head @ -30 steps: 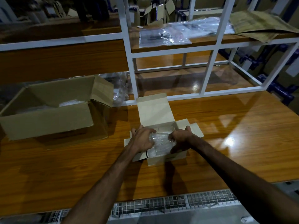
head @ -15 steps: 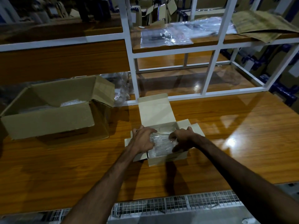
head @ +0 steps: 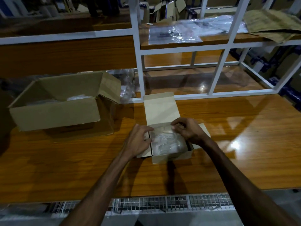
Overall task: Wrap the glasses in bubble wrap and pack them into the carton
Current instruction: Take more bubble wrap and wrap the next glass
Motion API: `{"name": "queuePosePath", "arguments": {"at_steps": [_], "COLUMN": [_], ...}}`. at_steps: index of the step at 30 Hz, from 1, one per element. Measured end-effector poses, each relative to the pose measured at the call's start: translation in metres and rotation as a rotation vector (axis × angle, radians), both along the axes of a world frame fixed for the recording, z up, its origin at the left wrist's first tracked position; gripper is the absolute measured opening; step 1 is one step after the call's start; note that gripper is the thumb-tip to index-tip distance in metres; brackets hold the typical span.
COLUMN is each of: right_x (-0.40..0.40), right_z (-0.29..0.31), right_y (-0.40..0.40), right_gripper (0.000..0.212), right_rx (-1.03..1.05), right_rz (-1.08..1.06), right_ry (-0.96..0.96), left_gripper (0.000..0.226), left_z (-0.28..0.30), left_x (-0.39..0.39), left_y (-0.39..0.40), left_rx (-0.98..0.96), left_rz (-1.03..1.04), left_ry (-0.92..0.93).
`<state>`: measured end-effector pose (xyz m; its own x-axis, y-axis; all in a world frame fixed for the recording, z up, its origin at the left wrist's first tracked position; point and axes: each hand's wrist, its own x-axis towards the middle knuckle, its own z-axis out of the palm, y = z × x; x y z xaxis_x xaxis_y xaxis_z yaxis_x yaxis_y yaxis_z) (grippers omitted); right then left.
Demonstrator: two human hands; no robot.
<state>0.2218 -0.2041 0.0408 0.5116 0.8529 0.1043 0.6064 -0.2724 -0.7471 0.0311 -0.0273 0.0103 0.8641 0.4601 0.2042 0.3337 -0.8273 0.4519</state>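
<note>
Hands have lifted off the wrapped bundle (head: 167, 142), now settled in the small carton (head: 171, 156): left hand (head: 138, 141) holding the left flap, right hand (head: 187, 129) curled, grasp unclear—closing looks next.

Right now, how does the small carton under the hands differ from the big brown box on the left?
The small carton is pale, with a tuck lid standing open at the back; the big brown box is darker, with loose flaps. The small carton is filled by one bubble-wrapped bundle, which the left hand and right hand touch; the big brown box is untouched. Both sit open on the table.
</note>
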Motion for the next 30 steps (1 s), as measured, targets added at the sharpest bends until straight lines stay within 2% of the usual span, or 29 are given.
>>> {"name": "queuePosePath", "arguments": {"at_steps": [4, 11, 18, 25, 30], "right_x": [-0.028, -0.082, -0.113, -0.126, -0.128], "right_z": [0.005, 0.060, 0.114, 0.136, 0.131], "right_y": [0.029, 0.110, 0.214, 0.323, 0.365], "right_gripper": [0.013, 0.007, 0.013, 0.010, 0.016], "right_rx": [0.129, 0.266, 0.234, 0.071, 0.013], "right_rz": [-0.036, 0.153, 0.335, 0.396, 0.359], "right_ry": [0.129, 0.180, 0.028, -0.157, -0.152], "left_gripper": [0.037, 0.031, 0.023, 0.026, 0.056], "left_z": [0.024, 0.093, 0.142, 0.156, 0.141], "left_x": [-0.034, -0.097, -0.142, -0.149, -0.120], "left_y": [0.012, 0.041, 0.131, 0.265, 0.343], "left_rx": [-0.031, -0.114, -0.005, 0.061, 0.078], "left_rz": [0.072, 0.214, 0.243, 0.228, 0.118], "left_ry": [-0.053, -0.181, -0.204, 0.043, 0.325]}}
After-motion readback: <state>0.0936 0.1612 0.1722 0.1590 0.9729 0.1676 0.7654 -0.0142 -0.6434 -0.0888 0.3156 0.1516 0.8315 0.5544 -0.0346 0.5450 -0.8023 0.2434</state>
